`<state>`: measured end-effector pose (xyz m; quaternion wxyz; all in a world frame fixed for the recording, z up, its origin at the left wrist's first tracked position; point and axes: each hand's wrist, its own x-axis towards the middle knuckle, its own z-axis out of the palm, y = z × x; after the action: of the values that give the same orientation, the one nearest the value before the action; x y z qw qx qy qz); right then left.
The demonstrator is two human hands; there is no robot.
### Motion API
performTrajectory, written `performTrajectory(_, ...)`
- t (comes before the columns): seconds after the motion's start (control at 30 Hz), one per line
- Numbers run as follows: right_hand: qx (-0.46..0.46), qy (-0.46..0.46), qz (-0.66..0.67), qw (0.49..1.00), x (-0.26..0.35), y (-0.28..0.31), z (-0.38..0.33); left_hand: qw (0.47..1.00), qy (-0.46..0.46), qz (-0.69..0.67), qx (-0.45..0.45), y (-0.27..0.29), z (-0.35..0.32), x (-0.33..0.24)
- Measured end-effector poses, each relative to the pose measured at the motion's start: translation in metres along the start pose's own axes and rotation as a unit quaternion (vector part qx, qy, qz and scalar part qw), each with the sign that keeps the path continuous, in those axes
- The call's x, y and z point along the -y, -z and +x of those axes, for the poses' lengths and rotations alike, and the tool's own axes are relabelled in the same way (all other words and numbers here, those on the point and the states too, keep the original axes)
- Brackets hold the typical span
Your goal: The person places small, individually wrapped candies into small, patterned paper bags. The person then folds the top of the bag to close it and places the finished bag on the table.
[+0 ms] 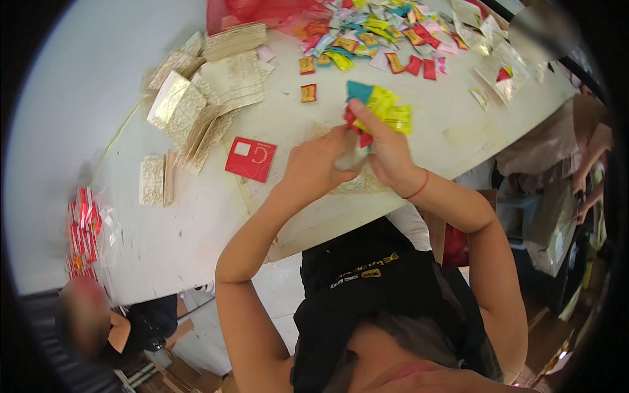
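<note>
My right hand (391, 149) is closed on several small wrapped packets (381, 105), yellow, teal and red, fanned out above its thumb. Close beside it, my left hand (313, 162) is curved, its thumb apart from its fingers; the fingertips reach the red packets at the lower side of the bunch. Beneath both hands lies a gold-patterned pale pouch (359, 183), mostly covered by them. A red square card (251, 159) with a white patch rests on the table, left of my left hand.
Loose colourful packets (380, 33) are heaped at the far side of the table (196, 242), by a red plastic bag (262, 14). Patterned pouches (196, 105) pile up at left; more (504, 69) lie far right. Red packs (83, 226) sit at the left edge. Other people are at both sides.
</note>
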<state>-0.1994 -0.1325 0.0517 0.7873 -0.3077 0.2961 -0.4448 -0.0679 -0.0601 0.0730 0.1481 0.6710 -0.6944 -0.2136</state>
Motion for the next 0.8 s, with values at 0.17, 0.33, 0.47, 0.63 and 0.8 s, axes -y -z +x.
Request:
performTrajectory(0.17, -0.007, -0.017, 0.001, 1.0, -0.013, 0.017, -0.001, 0.998, -0.018, -0.046, -0.038, -0.003, 0.0, 0.014)
performTrajectory(0.33, 0.059, -0.034, -0.025, 0.997, -0.016, 0.036, -0.002, 0.998, -0.026, -0.048, -0.036, 0.0, 0.007, 0.006)
performTrajectory(0.47, 0.062, 0.141, -0.143, 0.978, -0.038, 0.032, -0.002, 0.998, -0.025, -0.039, -0.034, -0.008, 0.005, 0.013)
performTrajectory(0.63, 0.091, 0.097, -0.073, 0.988, -0.029, 0.013, -0.007, 0.996, 0.027, -0.089, -0.005, 0.0, -0.001, 0.001)
performTrajectory(0.8, -0.014, 0.251, -0.133, 0.959, -0.042, 0.008, 0.0, 0.993, 0.0, -0.119, -0.014, -0.005, 0.009, -0.002)
